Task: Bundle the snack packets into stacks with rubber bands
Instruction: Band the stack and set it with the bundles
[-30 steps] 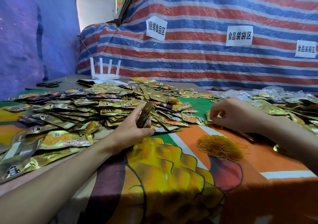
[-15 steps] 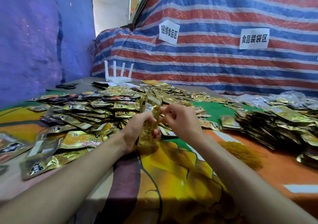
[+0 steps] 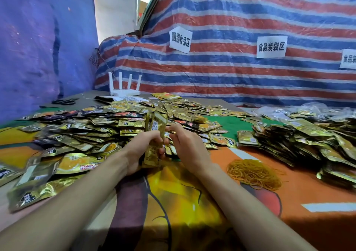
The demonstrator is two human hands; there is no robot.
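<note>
striped tarp (image 3: 250,81), red, blue and white, hangs across the whole back. purple sheet (image 3: 38,48) covers the left wall. printed cloth (image 3: 183,202), orange, yellow and green, covers the table.

loose pile of snack packets (image 3: 92,129), gold foil, lies unsorted over the left and middle of the table and reaches back nearly to the tarp. bundled stacks (image 3: 300,144) are heaped on the right side, well apart from the loose pile, with green and orange cloth showing between. clear plastic bags (image 3: 289,108) lie behind the bundled stacks.

both bare forearms come in from the near edge and meet at centre. left hand (image 3: 140,150) is wrapped round the held stack (image 3: 155,133), thumb side up, gripping its lower half. the stack stands upright on its short edge, above the cloth and just in front of the loose pile. right hand (image 3: 185,144) has its fingers curled onto the stack's upper right edge. cannot tell whether a band is in those fingers.

rubber bands (image 3: 254,173), tan, lie in a loose heap on the orange cloth, near the right forearm and in front of the bundled stacks.

white router (image 3: 123,89) with four upright antennas stands at the far left corner. three paper labels (image 3: 180,39) are stuck to the tarp; the rightmost is cut off by the frame. black scissors (image 3: 64,101) lie flat on bare tabletop, left of the router.
</note>
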